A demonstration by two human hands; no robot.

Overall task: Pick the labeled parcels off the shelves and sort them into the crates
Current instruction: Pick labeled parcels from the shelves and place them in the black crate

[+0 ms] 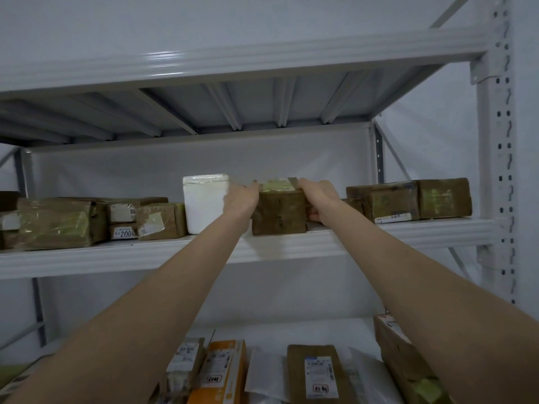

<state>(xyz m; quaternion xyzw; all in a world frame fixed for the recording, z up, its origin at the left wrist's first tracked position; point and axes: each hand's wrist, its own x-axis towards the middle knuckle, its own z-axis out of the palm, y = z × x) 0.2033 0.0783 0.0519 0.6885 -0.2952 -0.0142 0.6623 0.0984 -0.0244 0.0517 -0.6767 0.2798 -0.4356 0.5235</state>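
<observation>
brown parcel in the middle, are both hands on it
Yes, the left hand and right hand grip the brown parcel from either side.

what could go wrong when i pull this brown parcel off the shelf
1. The left hand is wedged between the brown parcel and the white box. Pulling may drag the white box toward the shelf edge.
2. Both arms are stretched up. If the right hand slips, the brown parcel could fall onto the parcels on the lower shelf.
</observation>
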